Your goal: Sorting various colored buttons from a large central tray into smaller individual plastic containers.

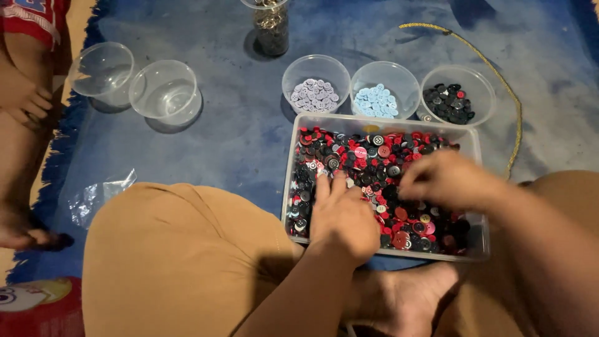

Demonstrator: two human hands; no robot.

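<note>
Head view shows both hands down in a clear tray (474, 140) of mixed buttons (368, 159), mostly red and black. Left hand (342, 215) lies flat, fingers spread, palm pressing on the pile; it grasps nothing visible. Right hand (444, 181) is curled over the buttons, fingertips bunched as if pinching; motion blur hides whether a button is held, so this cannot be confirmed. The tray sits on a blue mat (237, 125), just in front of the person's crossed legs. Touching its far edge stand three round cups: one with pale lilac buttons (314, 95), one with light blue (376, 101), one with mostly black (449, 103). Two empty cups (134, 84) stand well apart to the left, a jar (271, 25) beyond. A yellow cord (499, 75) curves along the right; a plastic bag (93, 196) lies at left. Another person's hand (25, 100) rests at far left. Risks noted: left-hand pressure near the tray's near wall could tip or slide it, scattering buttons; a red stray already sits among the black.
</note>
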